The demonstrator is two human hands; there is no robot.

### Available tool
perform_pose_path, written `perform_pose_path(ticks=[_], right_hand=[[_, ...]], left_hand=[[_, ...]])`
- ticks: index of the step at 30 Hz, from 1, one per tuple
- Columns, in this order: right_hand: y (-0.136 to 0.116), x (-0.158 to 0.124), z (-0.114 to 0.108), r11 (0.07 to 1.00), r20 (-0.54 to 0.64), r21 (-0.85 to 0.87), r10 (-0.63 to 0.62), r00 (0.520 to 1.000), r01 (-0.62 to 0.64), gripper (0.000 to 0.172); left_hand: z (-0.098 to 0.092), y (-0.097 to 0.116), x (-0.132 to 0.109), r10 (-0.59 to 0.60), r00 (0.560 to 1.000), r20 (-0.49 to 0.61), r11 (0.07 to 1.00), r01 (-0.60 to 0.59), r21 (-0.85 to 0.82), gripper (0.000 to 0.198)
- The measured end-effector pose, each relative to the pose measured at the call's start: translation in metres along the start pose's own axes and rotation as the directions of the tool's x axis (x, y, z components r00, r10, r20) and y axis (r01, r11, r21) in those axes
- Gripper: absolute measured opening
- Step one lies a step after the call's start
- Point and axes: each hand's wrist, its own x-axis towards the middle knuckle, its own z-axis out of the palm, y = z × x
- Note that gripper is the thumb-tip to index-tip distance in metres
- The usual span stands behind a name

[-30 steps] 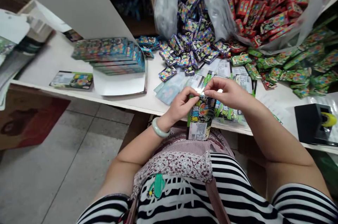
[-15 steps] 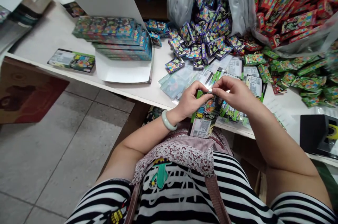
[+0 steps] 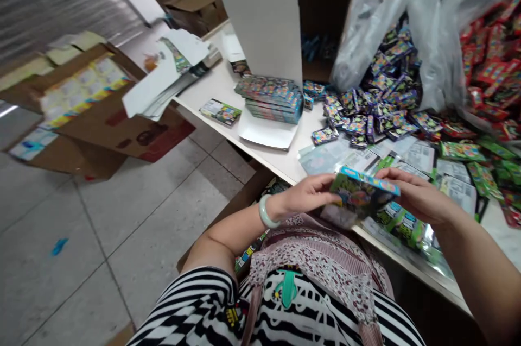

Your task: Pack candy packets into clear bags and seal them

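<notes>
I hold a small printed packet with a light-blue top edge between both hands, just in front of my chest at the table edge. My left hand grips its left side with fingers closed round it; a pale green bangle sits on that wrist. My right hand grips the right side. Under my hands lie flat green packets and printed cards on the white table.
A stack of finished packs sits on a white sheet. Clear bags spill purple packs and red packs; green packs lie at the right. An open cardboard box stands on the tiled floor at the left.
My head has turned left, bringing the cardboard box and floor into view. The packet, held upright and pinched at its top before, is now turned flatter between both hands and raised slightly.
</notes>
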Motion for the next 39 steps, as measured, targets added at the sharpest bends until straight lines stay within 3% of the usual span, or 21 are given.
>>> perform_pose_path(ticks=[2, 4, 6, 7, 8, 11, 15, 17, 19, 20, 22, 24, 25, 26, 31, 39], right_hand=[[0.002, 0.002, -0.004, 0.993, -0.078, -0.058, -0.104, 0.992, 0.099, 0.039], [0.006, 0.005, -0.006, 0.983, -0.137, -0.112, -0.162, 0.977, 0.147, 0.041], [0.010, 0.007, -0.004, 0.975, -0.164, -0.163, -0.179, 0.970, 0.153, 0.045], [0.013, 0.009, -0.002, 0.972, -0.162, -0.185, -0.174, 0.971, 0.143, 0.047], [0.015, 0.010, 0.002, 0.971, -0.152, -0.205, -0.158, 0.976, 0.126, 0.049], [0.025, 0.015, 0.016, 0.967, -0.098, -0.251, -0.059, 0.993, 0.033, 0.053], [0.035, 0.022, 0.027, 0.958, -0.061, -0.287, -0.014, 0.998, -0.004, 0.049], [0.036, 0.024, 0.026, 0.958, -0.046, -0.288, -0.009, 0.999, -0.005, 0.048], [0.034, 0.024, 0.024, 0.954, -0.051, -0.297, 0.013, 0.999, -0.027, 0.048], [0.032, 0.024, 0.024, 0.953, -0.061, -0.302, 0.023, 0.998, -0.040, 0.049], [0.027, 0.024, 0.025, 0.954, -0.075, -0.296, 0.026, 0.997, -0.047, 0.052], [0.022, 0.023, 0.029, 0.962, -0.072, -0.271, 0.003, 0.997, -0.022, 0.052], [0.020, 0.023, 0.032, 0.966, -0.064, -0.259, -0.006, 0.998, -0.011, 0.052], [0.019, 0.022, 0.034, 0.968, -0.060, -0.252, -0.011, 0.998, -0.004, 0.052], [0.022, 0.019, 0.033, 0.966, -0.089, -0.257, 0.010, 0.996, -0.033, 0.055], [0.038, 0.011, 0.017, 0.984, -0.130, -0.167, 0.041, 0.991, -0.063, 0.062]], left_hand=[[-0.047, 0.023, 0.004, 0.150, 0.964, -0.218, 0.961, -0.090, 0.263, 0.030], [-0.105, 0.039, 0.016, 0.326, 0.865, -0.382, 0.845, -0.085, 0.527, 0.028], [-0.164, 0.037, 0.033, 0.454, 0.786, -0.420, 0.704, -0.027, 0.710, 0.025], [-0.192, 0.030, 0.042, 0.488, 0.771, -0.410, 0.645, -0.002, 0.764, 0.025], [-0.215, 0.020, 0.051, 0.512, 0.765, -0.389, 0.589, 0.017, 0.808, 0.027], [-0.260, -0.020, 0.070, 0.402, 0.846, -0.350, 0.444, 0.154, 0.882, 0.036], [-0.267, -0.058, 0.072, 0.174, 0.911, -0.373, 0.312, 0.308, 0.899, 0.046], [-0.270, -0.065, 0.066, 0.135, 0.921, -0.366, 0.327, 0.307, 0.894, 0.047], [-0.281, -0.069, 0.059, 0.188, 0.883, -0.430, 0.413, 0.326, 0.850, 0.044], [-0.290, -0.070, 0.056, 0.235, 0.827, -0.511, 0.477, 0.360, 0.802, 0.043], [-0.309, -0.073, 0.051, 0.276, 0.619, -0.735, 0.640, 0.452, 0.621, 0.044], [-0.323, -0.078, 0.050, 0.157, 0.417, -0.895, 0.787, 0.496, 0.368, 0.048], [-0.327, -0.081, 0.051, 0.076, 0.365, -0.928, 0.825, 0.499, 0.264, 0.048], [-0.328, -0.084, 0.053, 0.010, 0.345, -0.939, 0.845, 0.499, 0.192, 0.046], [-0.314, -0.094, 0.063, -0.032, 0.359, -0.933, 0.852, 0.498, 0.163, 0.038], [-0.307, -0.083, 0.068, -0.030, 0.316, -0.948, 0.799, 0.578, 0.167, 0.035]])
